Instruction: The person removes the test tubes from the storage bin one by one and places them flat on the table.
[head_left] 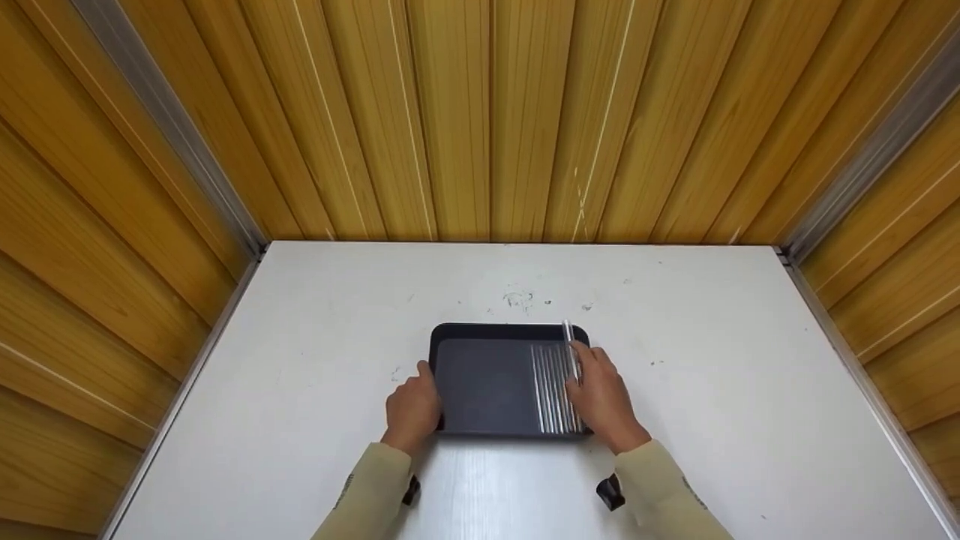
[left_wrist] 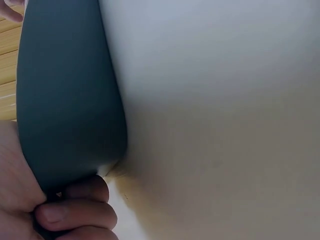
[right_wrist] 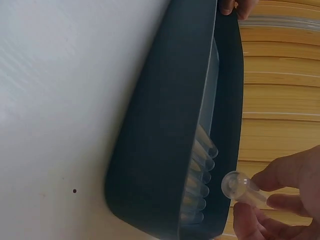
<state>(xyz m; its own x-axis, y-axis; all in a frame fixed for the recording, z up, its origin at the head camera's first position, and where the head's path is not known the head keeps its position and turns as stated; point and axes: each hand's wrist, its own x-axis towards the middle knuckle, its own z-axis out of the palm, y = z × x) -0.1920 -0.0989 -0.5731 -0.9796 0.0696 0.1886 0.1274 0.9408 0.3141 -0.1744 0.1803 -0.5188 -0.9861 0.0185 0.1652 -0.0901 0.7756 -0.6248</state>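
Observation:
A dark grey rectangular tray [head_left: 480, 386] with raised sides stands on the white table. Its left side is gripped by my left hand [head_left: 413, 407]; the left wrist view shows fingers curled round the wall [left_wrist: 70, 100]. Over the tray's right end, my right hand [head_left: 604, 394] pinches a clear test tube [head_left: 568, 334] between thumb and fingers. That tube's rounded end [right_wrist: 236, 185] shows in the right wrist view, just beyond the rim. Several more clear test tubes [head_left: 550, 390] lie side by side in the right part of the tray, their rounded ends towards me.
The white tabletop [head_left: 315, 322] spreads around the tray, with dark scuffs behind it. Wood-patterned panels [head_left: 487, 120] rise at the back and both sides, with metal posts [head_left: 180, 127] in the corners. Black wrist pieces [head_left: 610, 492] sit below the sleeves.

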